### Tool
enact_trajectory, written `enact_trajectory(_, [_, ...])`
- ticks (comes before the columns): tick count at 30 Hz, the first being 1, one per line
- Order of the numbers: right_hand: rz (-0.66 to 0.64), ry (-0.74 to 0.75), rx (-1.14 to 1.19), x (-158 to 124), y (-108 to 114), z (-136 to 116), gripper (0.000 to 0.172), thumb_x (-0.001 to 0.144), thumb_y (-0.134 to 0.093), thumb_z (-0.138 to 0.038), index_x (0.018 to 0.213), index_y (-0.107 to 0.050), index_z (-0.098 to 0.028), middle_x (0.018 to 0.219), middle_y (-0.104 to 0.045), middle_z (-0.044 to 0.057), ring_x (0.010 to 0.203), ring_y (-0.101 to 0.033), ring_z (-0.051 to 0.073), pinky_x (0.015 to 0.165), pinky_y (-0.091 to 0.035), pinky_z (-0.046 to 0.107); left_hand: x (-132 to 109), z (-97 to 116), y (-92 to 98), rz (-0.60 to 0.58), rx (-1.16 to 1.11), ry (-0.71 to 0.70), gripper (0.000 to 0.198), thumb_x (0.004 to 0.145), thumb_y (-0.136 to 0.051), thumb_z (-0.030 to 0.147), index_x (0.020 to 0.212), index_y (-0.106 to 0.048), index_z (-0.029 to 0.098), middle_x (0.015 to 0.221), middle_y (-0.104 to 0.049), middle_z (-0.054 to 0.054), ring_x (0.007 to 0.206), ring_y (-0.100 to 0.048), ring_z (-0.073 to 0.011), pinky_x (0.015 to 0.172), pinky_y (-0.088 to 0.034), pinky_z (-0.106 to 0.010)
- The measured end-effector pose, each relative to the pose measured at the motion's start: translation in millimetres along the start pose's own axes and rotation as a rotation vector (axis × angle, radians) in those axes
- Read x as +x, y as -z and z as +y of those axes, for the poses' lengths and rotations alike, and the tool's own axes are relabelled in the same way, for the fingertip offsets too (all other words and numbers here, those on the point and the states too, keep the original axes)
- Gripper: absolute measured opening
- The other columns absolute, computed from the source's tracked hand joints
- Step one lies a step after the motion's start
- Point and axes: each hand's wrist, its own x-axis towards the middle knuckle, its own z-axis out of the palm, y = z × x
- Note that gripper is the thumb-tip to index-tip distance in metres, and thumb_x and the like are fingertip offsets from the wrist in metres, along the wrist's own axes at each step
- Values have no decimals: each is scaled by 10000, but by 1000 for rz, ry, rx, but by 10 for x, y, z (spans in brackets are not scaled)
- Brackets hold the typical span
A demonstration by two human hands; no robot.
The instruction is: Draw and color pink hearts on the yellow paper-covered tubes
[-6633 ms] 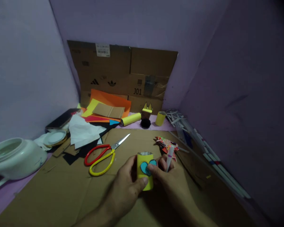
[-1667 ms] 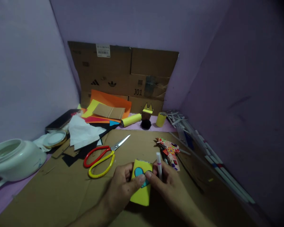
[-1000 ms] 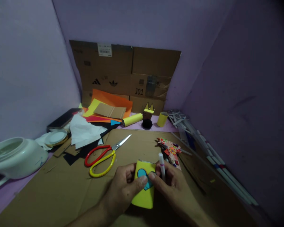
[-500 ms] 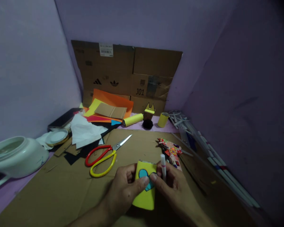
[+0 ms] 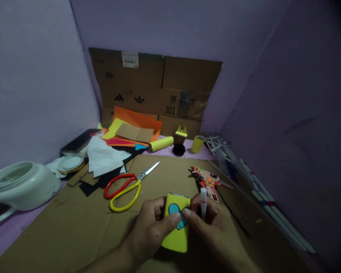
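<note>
A yellow paper-covered tube, slightly flattened, is upright between my hands. On its front is a blue paper heart with a dark outline, partly hidden by my thumbs. My left hand grips the tube from the left, its thumb pressing on the heart. My right hand is closed at the tube's right side, its thumb tip on the heart's right half. Tucked in its fingers stands a white marker with a pink band. Scissors with one red and one yellow handle lie open to the left.
A white teapot stands at the left, near white tissue and coloured paper. Behind are yellow tubes and a black pompom. Patterned scraps and white rolled sticks lie right. Cardboard covers the table.
The view has shifted slightly, moving everything a little to the right in the picture. The marker has moved a bit farther from the tube. Both thumbs stay on the heart.
</note>
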Motion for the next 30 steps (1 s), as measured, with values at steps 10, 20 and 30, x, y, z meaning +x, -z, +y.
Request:
enact_trajectory(10, [63, -24, 81, -27, -32, 55, 282, 648, -685, -366, 573, -480, -187, 488, -394, -65, 472, -337, 95, 443, -262, 212, 4, 1, -14, 60, 48, -1, 318, 714, -667, 392, 846, -633, 104, 716, -597, -41, 663, -540, -152, 596, -434, -239])
enact_trajectory(20, [290, 5, 729, 180, 304, -44, 387, 616, -710, -544, 534, -578, -190, 568, -503, -17, 541, -493, 124, 513, -439, 236, 79, -26, 23, 141, 155, 52, 347, 672, -660, 456, 698, -576, 120, 622, -527, -12, 574, -464, -121, 508, -373, -221])
enact_trajectory(30, [249, -51, 794, 138, 162, 22, 420, 744, -610, -576, 668, -629, -163, 413, -518, -44, 366, -440, 79, 412, -394, 193, 113, -27, 3, 139, 191, 66, 346, 675, -656, 463, 719, -595, 125, 642, -559, -17, 581, -482, -129, 524, -370, -227])
